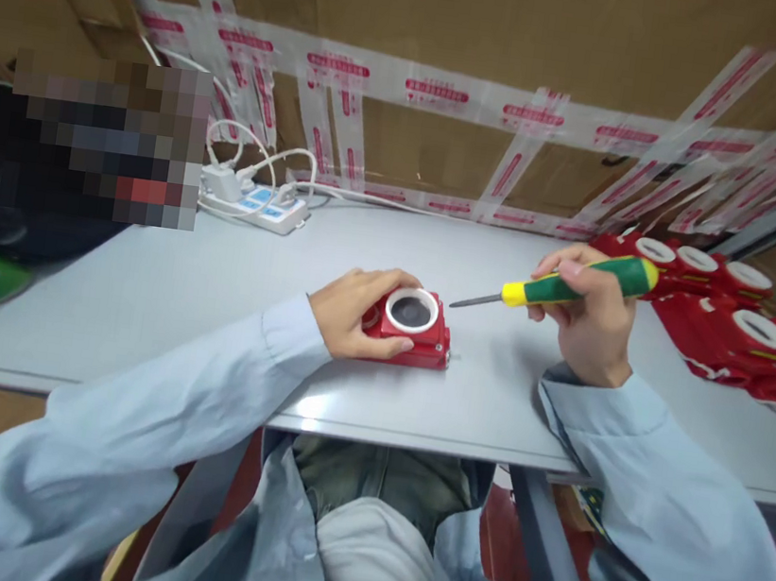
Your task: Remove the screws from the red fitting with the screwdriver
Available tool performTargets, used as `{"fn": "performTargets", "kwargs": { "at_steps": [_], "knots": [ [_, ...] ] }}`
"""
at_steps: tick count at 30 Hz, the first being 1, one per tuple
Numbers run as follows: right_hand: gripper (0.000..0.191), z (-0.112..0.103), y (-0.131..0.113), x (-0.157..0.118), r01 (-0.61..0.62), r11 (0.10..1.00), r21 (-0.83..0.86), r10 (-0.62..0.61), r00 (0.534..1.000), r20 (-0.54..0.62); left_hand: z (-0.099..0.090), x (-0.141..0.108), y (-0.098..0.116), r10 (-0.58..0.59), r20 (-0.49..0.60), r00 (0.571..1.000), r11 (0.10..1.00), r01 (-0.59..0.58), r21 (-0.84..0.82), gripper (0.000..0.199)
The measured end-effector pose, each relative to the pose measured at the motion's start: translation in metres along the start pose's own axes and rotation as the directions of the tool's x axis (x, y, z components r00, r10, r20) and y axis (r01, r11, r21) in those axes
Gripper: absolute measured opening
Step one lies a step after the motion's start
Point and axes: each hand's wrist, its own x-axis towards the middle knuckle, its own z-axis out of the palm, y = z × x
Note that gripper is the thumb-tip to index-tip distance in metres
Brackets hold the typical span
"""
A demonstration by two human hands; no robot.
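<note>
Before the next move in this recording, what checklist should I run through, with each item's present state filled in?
1. Left hand holding the red unit: ok, thumb and fingers around it.
2. Right hand gripping the screwdriver: ok.
3. Screwdriver tip on the unit: not ok, apart from it.
4. Power strip clear of both hands: ok.
5. Unit's underside undamaged: cannot tell, hidden.

Your red box (416,344) lies on the counter (165,299), white-rimmed dark window (412,312) upward; your green-and-yellow screwdriver (536,292) slants at its three o'clock, tip near.
</note>
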Motion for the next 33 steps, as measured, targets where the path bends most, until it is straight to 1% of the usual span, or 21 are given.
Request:
{"fn": "performTargets", "kwargs": {
  "at_steps": [3,5,7,8,11,13,15,19,21,24,28,33],
  "knots": [
    [0.023,0.003,-0.003,-0.002,0.037,0.999,-0.023,-0.037,0.999,0.006,0.000,0.000,0.004,-0.009,0.023,1.000,1.000,0.010,-0.023,0.063],
    [0.021,0.004,-0.004,-0.001,0.024,0.999,-0.024,-0.024,1.000,0.005,-0.001,0.000,0.004,-0.023,0.075,0.997,0.996,0.029,-0.084,0.074],
    [0.019,0.004,-0.003,0.001,-0.012,1.000,0.019,0.012,1.000,-0.010,-0.003,0.000,0.003,-0.016,0.111,0.994,0.993,0.029,-0.116,0.083],
    [0.019,0.004,-0.002,0.003,-0.042,0.998,0.050,0.043,0.999,-0.018,-0.003,0.000,0.001,-0.005,0.117,0.993,0.993,0.019,-0.118,0.083],
    [0.019,0.003,0.004,0.008,-0.134,0.983,0.123,0.139,0.990,-0.037,-0.006,-0.001,-0.004,0.033,0.117,0.993,0.990,-0.017,-0.140,0.076],
    [0.017,0.005,0.008,0.008,-0.155,0.980,0.123,0.162,0.986,-0.047,-0.008,-0.001,-0.008,0.041,0.106,0.994,0.986,-0.024,-0.162,0.073],
    [0.015,0.009,0.009,0.006,-0.124,0.988,0.092,0.130,0.989,-0.066,-0.010,0.000,-0.011,0.026,0.097,0.995,0.987,-0.010,-0.159,0.072],
    [0.013,0.021,0.006,0.000,0.017,0.999,-0.040,-0.020,0.997,-0.069,-0.012,0.005,-0.014,-0.020,0.115,0.993,0.993,0.033,-0.114,0.074],
    [0.013,0.026,0.005,-0.001,0.036,0.997,-0.063,-0.041,0.997,-0.066,-0.012,0.007,-0.015,-0.028,0.116,0.993,0.993,0.041,-0.107,0.074],
    [0.012,0.029,0.008,-0.001,0.004,1.000,-0.028,-0.007,0.994,-0.109,-0.011,0.007,-0.016,-0.031,0.104,0.994,0.993,0.043,-0.114,0.074],
    [0.012,0.025,0.019,0.002,-0.065,0.997,0.030,0.070,0.979,-0.191,-0.012,0.004,-0.017,-0.031,0.090,0.995,0.991,0.043,-0.129,0.072],
    [0.014,0.024,0.030,0.003,-0.108,0.992,0.073,0.120,0.973,-0.199,-0.014,0.003,-0.017,-0.055,0.058,0.997,0.986,0.063,-0.153,0.072]
  ]
}}
